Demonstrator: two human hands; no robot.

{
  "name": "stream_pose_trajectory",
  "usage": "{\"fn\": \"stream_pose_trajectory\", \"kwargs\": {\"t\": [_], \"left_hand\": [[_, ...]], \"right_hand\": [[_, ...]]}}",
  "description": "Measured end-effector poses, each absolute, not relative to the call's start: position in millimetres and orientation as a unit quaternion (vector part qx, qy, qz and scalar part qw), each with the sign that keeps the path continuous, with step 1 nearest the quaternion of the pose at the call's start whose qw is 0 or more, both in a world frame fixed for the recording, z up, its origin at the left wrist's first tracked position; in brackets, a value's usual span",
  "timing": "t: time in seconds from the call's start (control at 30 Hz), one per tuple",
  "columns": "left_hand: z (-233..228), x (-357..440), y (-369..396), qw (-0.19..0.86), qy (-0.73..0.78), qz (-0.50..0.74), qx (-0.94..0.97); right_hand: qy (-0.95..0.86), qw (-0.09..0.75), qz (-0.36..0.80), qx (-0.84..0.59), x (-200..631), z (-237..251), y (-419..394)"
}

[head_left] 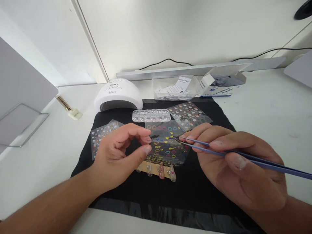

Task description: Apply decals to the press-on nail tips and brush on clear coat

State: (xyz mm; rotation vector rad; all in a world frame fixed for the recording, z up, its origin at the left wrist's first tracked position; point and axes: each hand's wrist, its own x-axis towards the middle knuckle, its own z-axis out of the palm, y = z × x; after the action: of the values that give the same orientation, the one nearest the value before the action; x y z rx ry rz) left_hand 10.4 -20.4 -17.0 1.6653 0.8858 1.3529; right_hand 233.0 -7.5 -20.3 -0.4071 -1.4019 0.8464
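My left hand (pixel 119 149) is closed at the left edge of a clear sticker sheet (pixel 168 151), thumb and fingertips at its margin. Yellow, blue, red and pink hearts, letters and small outlines are printed on the sheet. In my right hand (pixel 234 159) is a pair of blue-purple tweezers (pixel 219 152), whose thin tips point left over the sheet's right half. Whether the tips grip a sticker is too small to tell. Just below the sheet, several nail tips (pixel 161 171), clear and pinkish, stand along a tan strip (pixel 143 167); one carries a pink heart.
A black cloth (pixel 117 195) covers the table's middle. Behind my hands are a white nail lamp (pixel 117 94), a rhinestone case (pixel 151 115), a clear bin (pixel 158 84) and an alcohol pad box (pixel 219 89). More sticker sheets (pixel 192 112) lie around; a polish bottle (pixel 74 113) lies left.
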Motion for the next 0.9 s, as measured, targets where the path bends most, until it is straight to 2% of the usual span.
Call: {"fn": "stream_pose_trajectory", "kwargs": {"t": [0.47, 0.9], "left_hand": [[-11.7, 11.3, -18.9, 0.5, 0.354, 0.557, 0.561], [-15.4, 10.9, -21.1, 0.507, 0.335, 0.525, 0.596]], "right_hand": [[-0.661, 0.625, 0.378, -0.169, 239.7, -23.7, -11.8], [-0.66, 0.629, 0.376, -0.164, 240.3, -23.6, -11.4]]}}
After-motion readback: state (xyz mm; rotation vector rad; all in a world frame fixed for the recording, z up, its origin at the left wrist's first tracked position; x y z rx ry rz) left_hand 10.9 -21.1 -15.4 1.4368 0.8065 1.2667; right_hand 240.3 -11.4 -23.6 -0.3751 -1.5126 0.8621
